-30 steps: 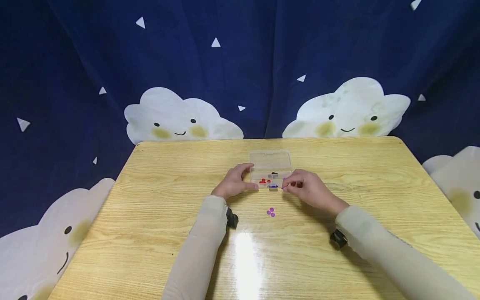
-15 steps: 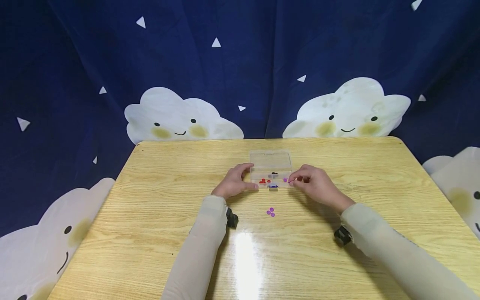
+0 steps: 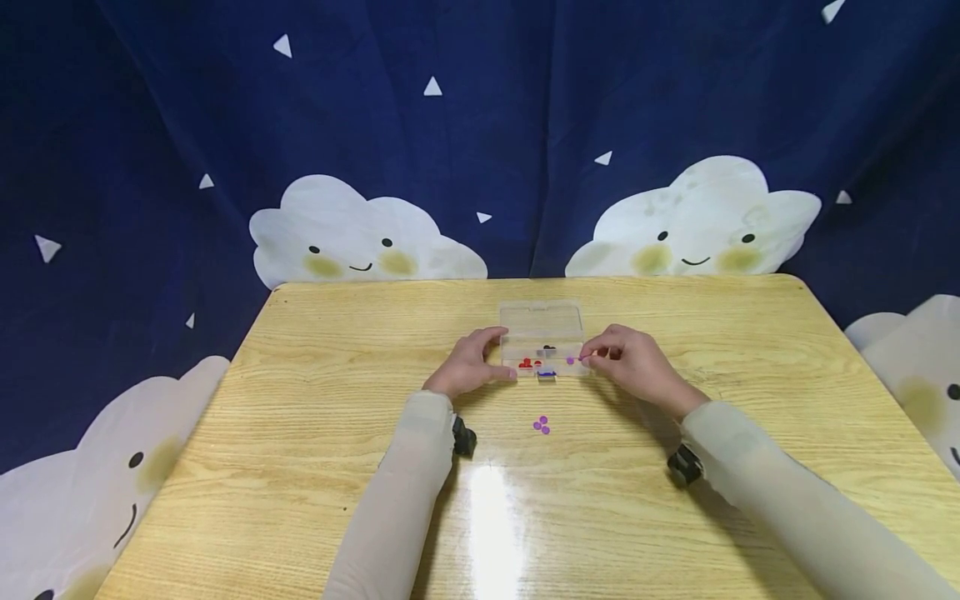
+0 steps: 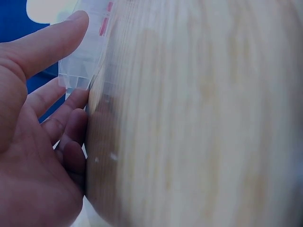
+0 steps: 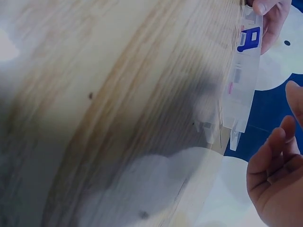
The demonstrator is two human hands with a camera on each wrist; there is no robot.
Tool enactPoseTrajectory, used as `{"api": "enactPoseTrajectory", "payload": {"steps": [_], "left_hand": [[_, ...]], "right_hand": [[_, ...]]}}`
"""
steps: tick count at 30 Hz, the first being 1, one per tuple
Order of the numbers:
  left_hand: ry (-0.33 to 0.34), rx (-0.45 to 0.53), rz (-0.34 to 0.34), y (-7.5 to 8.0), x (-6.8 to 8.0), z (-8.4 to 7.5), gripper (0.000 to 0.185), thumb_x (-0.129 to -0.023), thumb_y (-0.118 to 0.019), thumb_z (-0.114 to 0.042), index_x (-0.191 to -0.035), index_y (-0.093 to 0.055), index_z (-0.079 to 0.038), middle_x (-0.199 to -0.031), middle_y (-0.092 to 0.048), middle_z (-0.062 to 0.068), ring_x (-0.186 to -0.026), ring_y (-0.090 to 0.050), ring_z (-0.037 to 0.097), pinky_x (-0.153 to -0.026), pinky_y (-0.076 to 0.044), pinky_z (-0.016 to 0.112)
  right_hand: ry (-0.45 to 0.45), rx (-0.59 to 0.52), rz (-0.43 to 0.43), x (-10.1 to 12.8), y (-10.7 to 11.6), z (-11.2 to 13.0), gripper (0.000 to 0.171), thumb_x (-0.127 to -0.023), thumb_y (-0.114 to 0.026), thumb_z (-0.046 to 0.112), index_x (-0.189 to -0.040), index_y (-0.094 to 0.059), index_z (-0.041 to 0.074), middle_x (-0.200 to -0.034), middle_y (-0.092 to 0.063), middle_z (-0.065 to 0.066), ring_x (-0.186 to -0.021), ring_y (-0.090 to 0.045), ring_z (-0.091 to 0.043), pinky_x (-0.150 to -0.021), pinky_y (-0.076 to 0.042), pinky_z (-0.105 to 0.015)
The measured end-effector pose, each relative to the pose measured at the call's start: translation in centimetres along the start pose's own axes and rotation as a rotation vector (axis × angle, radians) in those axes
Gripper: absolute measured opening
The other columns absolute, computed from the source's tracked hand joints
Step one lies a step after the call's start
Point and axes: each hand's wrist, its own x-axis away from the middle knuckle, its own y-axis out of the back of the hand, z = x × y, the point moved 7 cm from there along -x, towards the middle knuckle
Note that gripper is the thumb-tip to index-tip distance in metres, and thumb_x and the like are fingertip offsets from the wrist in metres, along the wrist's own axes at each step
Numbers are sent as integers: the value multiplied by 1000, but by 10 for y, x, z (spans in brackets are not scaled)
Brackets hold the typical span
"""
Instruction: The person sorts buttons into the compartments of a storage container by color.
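A clear plastic compartment box (image 3: 516, 348) stands near the middle of the table, its lid (image 3: 540, 318) raised at the back. My left hand (image 3: 467, 364) holds the box's left end, thumb at the front and fingers behind. My right hand (image 3: 632, 367) pinches a small purple disc (image 3: 582, 358) at the right end of the box. Another purple disc (image 3: 570, 361) lies in the right compartment. Several red pieces (image 3: 526, 363) sit in the left compartment, and dark pieces (image 3: 549, 347) further back. The front carries a blue latch (image 5: 249, 39). In the right wrist view the pinched disc is hidden.
Three purple discs (image 3: 543, 420) lie together on the wooden table (image 3: 337, 375) in front of the box. A dark blue curtain (image 3: 480, 125) with white clouds hangs behind the table's far edge.
My right hand has drawn back to the right with a purple disc between its fingertips, and a purple disc now shows in the right compartment. My left hand has stayed put.
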Motion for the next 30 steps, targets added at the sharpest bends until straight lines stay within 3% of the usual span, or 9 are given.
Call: {"api": "enactPoseTrajectory", "payload": {"steps": [14, 30], "left_hand": [[8, -9, -6, 1, 0, 1, 81, -81, -82, -27, -151, -42, -26, -150, -47, 6, -130, -45, 26, -112, -39, 45], [2, -13, -11, 1, -1, 2, 81, -81, -82, -27, -151, -42, -24, -150, -46, 7, -133, -45, 27, -113, -39, 44]], "right_hand": [[-42, 23, 28, -12, -5, -4, 10, -89, -71, 7, -91, -78, 14, -86, -64, -5, -72, -50, -16, -61, -42, -25], [-31, 47, 72, -18, -7, 0, 12, -89, -69, 6, -91, -78, 13, -86, -64, -5, -73, -50, -16, -64, -43, -27]]}}
